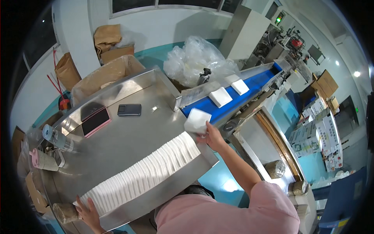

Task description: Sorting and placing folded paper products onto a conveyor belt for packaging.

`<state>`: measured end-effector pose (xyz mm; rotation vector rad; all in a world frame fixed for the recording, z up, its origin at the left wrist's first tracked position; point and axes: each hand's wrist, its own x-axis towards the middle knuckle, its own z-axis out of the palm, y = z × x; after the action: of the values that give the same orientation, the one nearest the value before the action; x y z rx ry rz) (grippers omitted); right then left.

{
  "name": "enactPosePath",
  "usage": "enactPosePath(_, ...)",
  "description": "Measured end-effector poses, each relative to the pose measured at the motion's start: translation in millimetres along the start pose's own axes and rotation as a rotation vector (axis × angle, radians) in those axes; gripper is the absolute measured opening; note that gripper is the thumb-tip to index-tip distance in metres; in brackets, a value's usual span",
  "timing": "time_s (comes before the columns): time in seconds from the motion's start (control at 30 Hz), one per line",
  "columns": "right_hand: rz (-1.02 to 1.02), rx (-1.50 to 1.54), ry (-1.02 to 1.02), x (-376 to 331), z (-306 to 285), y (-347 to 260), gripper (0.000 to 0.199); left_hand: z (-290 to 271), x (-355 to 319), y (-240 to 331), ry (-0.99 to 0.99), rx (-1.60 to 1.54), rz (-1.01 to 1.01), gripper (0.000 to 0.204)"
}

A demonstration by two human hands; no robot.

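My right hand (212, 137) grips a square stack of white tissues (198, 120) by its near right side, at the end of a blue conveyor belt (245, 96). Two similar white stacks lie farther up the belt, one the nearer stack (220, 97), the other the farther stack (239, 87). A long row of white folded tissues (142, 171) stands on edge along the near side of a steel table (117, 152). At the row's left end rests my left hand (89, 213), fingers apart and touching the tissues, holding nothing.
On the table lie a pink-edged phone (96, 122) and a dark phone (129, 110). A clear bottle (57, 137) and a pink-lidded cup (43, 160) stand at left. A tape roll (65, 213) is beside my left hand. Plastic bags (198, 58) lie behind; cartons (315, 132) stand right.
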<state>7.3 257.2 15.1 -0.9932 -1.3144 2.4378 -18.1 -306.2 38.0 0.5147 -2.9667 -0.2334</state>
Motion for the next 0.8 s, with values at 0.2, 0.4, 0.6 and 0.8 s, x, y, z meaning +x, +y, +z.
enactPosePath(0.2, 0.092, -1.075, -0.365, -43, 29, -9, 0.054, 6, 1, 8, 0.058, 0.008, 0.021, 0.058)
enactPosePath(0.4, -0.02, -0.905, -0.3, -39, 21, -5, 0.055, 5, -1, 15, 0.052, 0.018, 0.011, 0.058)
enactPosePath(0.6, -0.028, -0.077, 0.072, 2, -15, 9, 0.061, 1, -3, 29, 0.004, 0.005, -0.024, 0.061)
enactPosePath(0.8, 0.014, -1.001, -0.357, -32, 19, 4, 0.056, 4, -5, 33, 0.028, -0.06, 0.064, 0.062)
